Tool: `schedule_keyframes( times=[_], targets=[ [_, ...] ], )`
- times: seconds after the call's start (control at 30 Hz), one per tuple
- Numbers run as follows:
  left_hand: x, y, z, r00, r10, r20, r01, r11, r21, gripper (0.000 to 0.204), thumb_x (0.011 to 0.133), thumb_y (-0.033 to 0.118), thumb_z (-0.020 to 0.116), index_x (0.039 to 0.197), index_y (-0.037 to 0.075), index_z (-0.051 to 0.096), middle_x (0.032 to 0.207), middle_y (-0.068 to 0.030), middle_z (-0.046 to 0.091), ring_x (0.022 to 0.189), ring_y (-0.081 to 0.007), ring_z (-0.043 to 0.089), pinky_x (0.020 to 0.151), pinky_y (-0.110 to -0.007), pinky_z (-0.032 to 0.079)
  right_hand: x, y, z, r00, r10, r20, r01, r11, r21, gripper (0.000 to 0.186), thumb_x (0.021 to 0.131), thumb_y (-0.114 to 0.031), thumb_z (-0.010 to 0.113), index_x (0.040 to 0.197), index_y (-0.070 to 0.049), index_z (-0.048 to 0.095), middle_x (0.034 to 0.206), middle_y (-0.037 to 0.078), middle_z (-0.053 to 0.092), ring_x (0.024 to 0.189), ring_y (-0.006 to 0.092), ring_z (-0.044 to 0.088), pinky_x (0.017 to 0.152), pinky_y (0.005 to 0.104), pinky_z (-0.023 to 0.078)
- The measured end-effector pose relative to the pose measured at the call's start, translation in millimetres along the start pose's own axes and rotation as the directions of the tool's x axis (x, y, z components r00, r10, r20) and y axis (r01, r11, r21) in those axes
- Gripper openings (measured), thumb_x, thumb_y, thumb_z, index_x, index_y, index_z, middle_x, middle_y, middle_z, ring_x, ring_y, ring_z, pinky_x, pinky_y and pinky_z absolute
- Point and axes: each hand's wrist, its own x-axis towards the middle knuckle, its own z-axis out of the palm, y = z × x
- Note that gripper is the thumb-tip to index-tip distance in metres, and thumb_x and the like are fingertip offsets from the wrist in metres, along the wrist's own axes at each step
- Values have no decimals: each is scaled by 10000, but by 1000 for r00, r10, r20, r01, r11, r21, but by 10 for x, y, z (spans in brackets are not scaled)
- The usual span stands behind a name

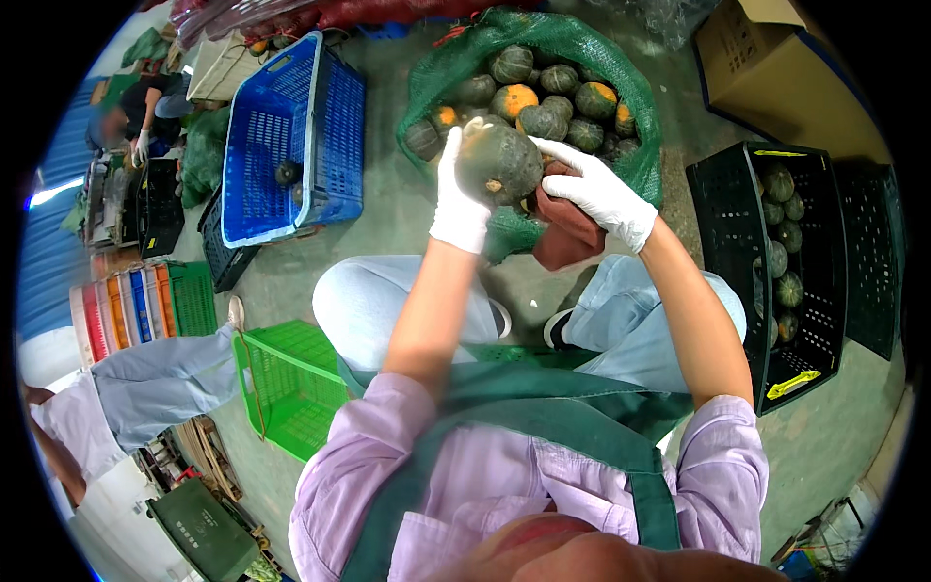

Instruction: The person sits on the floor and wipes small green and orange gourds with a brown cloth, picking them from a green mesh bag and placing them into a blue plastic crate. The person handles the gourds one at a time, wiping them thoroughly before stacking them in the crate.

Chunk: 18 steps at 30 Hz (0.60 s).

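A dark green pumpkin is held up between my two white-gloved hands, just in front of an open green mesh sack. My left hand grips the pumpkin's left side, fingers wrapped round it. On the other side my right hand holds a brown cloth against the pumpkin; the cloth hangs down below the fingers. Several more green pumpkins, some with orange patches, fill the mesh sack behind the hands.
To the right, a black crate holds a column of small pumpkins, with a cardboard box beyond it. A blue crate with a couple of pumpkins stands at left. The green crate is beside my left leg. Other people are at left.
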Motion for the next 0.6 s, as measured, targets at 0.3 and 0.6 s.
schedule_keyframes(
  times=[0.3,0.6],
  targets=[
    [-198,-33,248,950,-298,-96,302,953,27,499,972,496,424,1311,146,528,1329,-132,552,1206,-333,538,953,-549,497,48,-31,-238,962,-271,-19,252,916,-313,556,834,-85,555,1389,-70,523,1337,90,581,1237,173,510,1089,309,349],
    [-158,9,168,980,195,-38,-190,975,112,424,990,403,443,1177,67,620,1248,-127,627,1185,-306,571,1030,-491,455,-21,-73,14,1000,-23,-13,21,995,-99,708,853,-215,683,1491,-126,391,1265,125,573,1134,178,536,1029,302,402]
  ],
)
